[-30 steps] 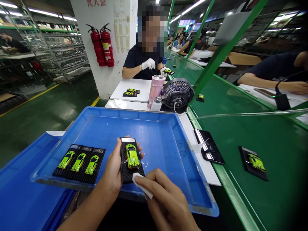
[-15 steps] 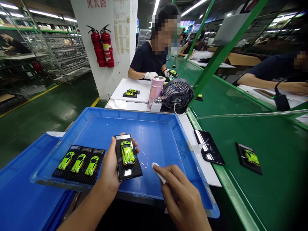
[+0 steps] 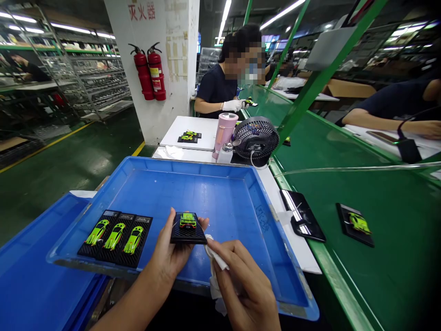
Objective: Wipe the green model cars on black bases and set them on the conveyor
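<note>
The left hand (image 3: 168,253) cups a black base (image 3: 188,236) from beneath, fingers curled up around its edge. A lime-green toy car (image 3: 188,220) sits on the base, which is tipped so the car looks foreshortened. The right hand (image 3: 244,285) pinches a white cloth (image 3: 214,264) between thumb and fingers, the cloth just beside the base's lower right corner. Both hands are over a blue tray (image 3: 193,184); at 9 o'clock, three more green cars (image 3: 115,236) lie on black bases in it. At 12 o'clock stand a pink bottle (image 3: 223,135) and a small fan (image 3: 257,138), with a gloved co-worker (image 3: 217,89) beyond. At 3 o'clock, another car (image 3: 354,224) rests on a green belt (image 3: 396,276).
</note>
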`<action>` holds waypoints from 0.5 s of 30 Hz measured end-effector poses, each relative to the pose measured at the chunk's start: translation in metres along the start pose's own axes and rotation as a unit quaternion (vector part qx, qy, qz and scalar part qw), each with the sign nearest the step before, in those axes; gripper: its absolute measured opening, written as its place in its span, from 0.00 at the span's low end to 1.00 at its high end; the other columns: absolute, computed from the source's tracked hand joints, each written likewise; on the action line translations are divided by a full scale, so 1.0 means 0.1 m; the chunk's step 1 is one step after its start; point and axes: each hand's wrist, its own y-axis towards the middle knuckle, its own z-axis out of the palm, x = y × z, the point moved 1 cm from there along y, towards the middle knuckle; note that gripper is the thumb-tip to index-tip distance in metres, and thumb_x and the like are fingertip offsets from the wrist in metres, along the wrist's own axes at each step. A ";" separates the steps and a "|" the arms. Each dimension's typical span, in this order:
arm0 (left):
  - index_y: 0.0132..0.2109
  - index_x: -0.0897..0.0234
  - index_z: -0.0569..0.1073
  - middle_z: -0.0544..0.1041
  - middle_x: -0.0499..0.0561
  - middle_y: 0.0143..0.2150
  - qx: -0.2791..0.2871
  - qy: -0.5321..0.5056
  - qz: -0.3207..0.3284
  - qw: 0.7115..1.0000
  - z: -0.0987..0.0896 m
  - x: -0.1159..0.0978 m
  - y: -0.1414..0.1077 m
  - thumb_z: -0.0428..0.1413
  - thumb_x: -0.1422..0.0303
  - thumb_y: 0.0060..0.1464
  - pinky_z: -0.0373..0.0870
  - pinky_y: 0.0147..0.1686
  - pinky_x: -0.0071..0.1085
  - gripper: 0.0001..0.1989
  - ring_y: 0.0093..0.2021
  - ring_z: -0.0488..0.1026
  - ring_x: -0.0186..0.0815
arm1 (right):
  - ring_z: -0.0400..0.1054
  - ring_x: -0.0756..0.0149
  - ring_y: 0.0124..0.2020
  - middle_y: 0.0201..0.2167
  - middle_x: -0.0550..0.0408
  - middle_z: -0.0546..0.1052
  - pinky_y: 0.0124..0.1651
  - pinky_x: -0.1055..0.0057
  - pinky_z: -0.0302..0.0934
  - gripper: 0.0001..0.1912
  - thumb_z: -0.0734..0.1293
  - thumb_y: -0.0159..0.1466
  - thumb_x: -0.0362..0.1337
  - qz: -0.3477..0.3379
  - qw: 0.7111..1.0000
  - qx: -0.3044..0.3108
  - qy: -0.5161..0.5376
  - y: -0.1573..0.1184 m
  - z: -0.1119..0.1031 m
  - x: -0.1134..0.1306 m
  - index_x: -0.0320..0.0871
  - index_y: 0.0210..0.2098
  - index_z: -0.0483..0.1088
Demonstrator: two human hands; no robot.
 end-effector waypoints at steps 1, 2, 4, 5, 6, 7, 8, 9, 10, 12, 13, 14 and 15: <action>0.29 0.72 0.70 0.77 0.59 0.24 0.001 -0.003 -0.001 1.000 -0.01 0.01 0.01 0.47 0.68 0.62 0.77 0.36 0.36 0.16 0.28 0.78 0.41 | 0.66 0.68 0.33 0.35 0.51 0.69 0.33 0.71 0.64 0.25 0.58 0.64 0.21 -0.007 1.000 -0.002 0.002 0.00 0.00 -0.01 0.44 0.58 0.65; 0.28 0.72 0.70 0.77 0.58 0.23 0.001 -0.005 -0.002 1.000 -0.01 0.01 0.01 0.47 0.67 0.62 0.77 0.35 0.35 0.16 0.28 0.78 0.41 | 0.66 0.68 0.32 0.35 0.51 0.69 0.32 0.72 0.64 0.25 0.58 0.64 0.21 -0.016 1.000 -0.006 0.003 0.00 0.00 -0.02 0.44 0.58 0.65; 0.27 0.72 0.70 0.77 0.58 0.22 0.001 -0.008 -0.005 1.000 -0.02 0.01 0.02 0.48 0.66 0.62 0.77 0.33 0.34 0.17 0.27 0.78 0.41 | 0.66 0.68 0.32 0.35 0.50 0.69 0.31 0.72 0.64 0.25 0.58 0.64 0.21 -0.030 0.999 -0.012 0.008 -0.01 0.01 -0.04 0.43 0.58 0.64; 0.27 0.72 0.70 0.77 0.58 0.22 0.000 -0.008 -0.007 1.000 -0.02 0.01 0.03 0.48 0.66 0.62 0.77 0.33 0.34 0.18 0.27 0.78 0.41 | 0.66 0.68 0.32 0.35 0.51 0.69 0.31 0.72 0.64 0.25 0.58 0.64 0.21 -0.032 0.999 -0.014 0.009 -0.01 0.01 -0.05 0.43 0.58 0.64; 0.27 0.71 0.70 0.77 0.58 0.22 0.001 -0.007 -0.008 1.000 -0.02 0.01 0.03 0.48 0.65 0.62 0.77 0.32 0.34 0.18 0.27 0.78 0.41 | 0.66 0.68 0.31 0.35 0.51 0.69 0.31 0.72 0.64 0.25 0.58 0.63 0.21 -0.031 0.999 -0.013 0.009 -0.02 0.01 -0.06 0.42 0.58 0.64; 0.28 0.72 0.71 0.77 0.58 0.22 0.003 -0.006 -0.009 1.000 -0.02 0.01 0.03 0.48 0.64 0.62 0.77 0.32 0.34 0.18 0.27 0.78 0.41 | 0.66 0.68 0.31 0.34 0.51 0.69 0.32 0.71 0.64 0.25 0.58 0.63 0.21 -0.030 0.999 -0.009 0.009 -0.03 0.02 -0.06 0.42 0.58 0.64; 0.28 0.72 0.71 0.77 0.58 0.23 0.007 -0.004 -0.011 1.000 -0.02 0.01 0.03 0.47 0.64 0.62 0.77 0.33 0.34 0.18 0.27 0.78 0.40 | 0.66 0.68 0.31 0.34 0.51 0.68 0.31 0.71 0.64 0.25 0.58 0.63 0.21 -0.031 0.999 -0.007 0.008 -0.04 0.02 -0.07 0.42 0.58 0.64; 0.29 0.72 0.71 0.78 0.58 0.24 0.014 -0.002 -0.013 1.000 -0.01 0.01 0.04 0.47 0.64 0.62 0.77 0.34 0.34 0.18 0.28 0.79 0.40 | 0.66 0.68 0.31 0.33 0.51 0.68 0.31 0.71 0.64 0.26 0.58 0.63 0.21 -0.033 0.999 -0.005 0.008 -0.05 0.03 -0.07 0.42 0.58 0.64; 0.30 0.72 0.72 0.78 0.58 0.25 0.023 0.001 -0.017 1.000 0.00 0.00 0.04 0.46 0.63 0.62 0.77 0.35 0.33 0.18 0.28 0.79 0.39 | 0.66 0.68 0.30 0.33 0.51 0.68 0.31 0.71 0.64 0.26 0.57 0.63 0.21 -0.037 0.999 -0.003 0.007 -0.06 0.03 -0.07 0.42 0.58 0.64; 0.33 0.72 0.73 0.79 0.58 0.28 0.043 0.009 -0.029 0.999 0.01 -0.01 0.05 0.45 0.62 0.63 0.77 0.36 0.32 0.19 0.30 0.79 0.38 | 0.65 0.68 0.30 0.32 0.52 0.67 0.29 0.72 0.63 0.26 0.57 0.62 0.21 -0.048 0.999 -0.001 0.006 -0.09 0.02 -0.06 0.42 0.57 0.64; 0.35 0.72 0.74 0.79 0.58 0.29 0.055 0.015 -0.035 0.998 0.01 -0.02 0.05 0.44 0.62 0.63 0.77 0.36 0.32 0.20 0.30 0.79 0.37 | 0.65 0.68 0.29 0.32 0.52 0.67 0.29 0.72 0.63 0.25 0.57 0.62 0.21 -0.050 0.999 0.003 0.003 -0.10 0.01 -0.07 0.42 0.57 0.65; 0.37 0.72 0.74 0.80 0.59 0.30 0.066 0.024 -0.044 0.997 0.01 -0.04 0.06 0.44 0.61 0.63 0.76 0.35 0.32 0.21 0.30 0.79 0.37 | 0.65 0.69 0.29 0.32 0.52 0.67 0.28 0.73 0.63 0.25 0.57 0.62 0.21 -0.053 0.999 0.011 -0.001 -0.11 -0.01 -0.07 0.42 0.56 0.65; 0.38 0.74 0.75 0.80 0.60 0.31 0.078 0.034 -0.054 0.995 0.00 -0.05 0.05 0.44 0.60 0.63 0.76 0.34 0.32 0.21 0.30 0.79 0.38 | 0.65 0.69 0.29 0.32 0.52 0.68 0.28 0.73 0.63 0.25 0.57 0.62 0.22 -0.052 0.998 0.019 -0.007 -0.12 -0.05 -0.08 0.42 0.56 0.66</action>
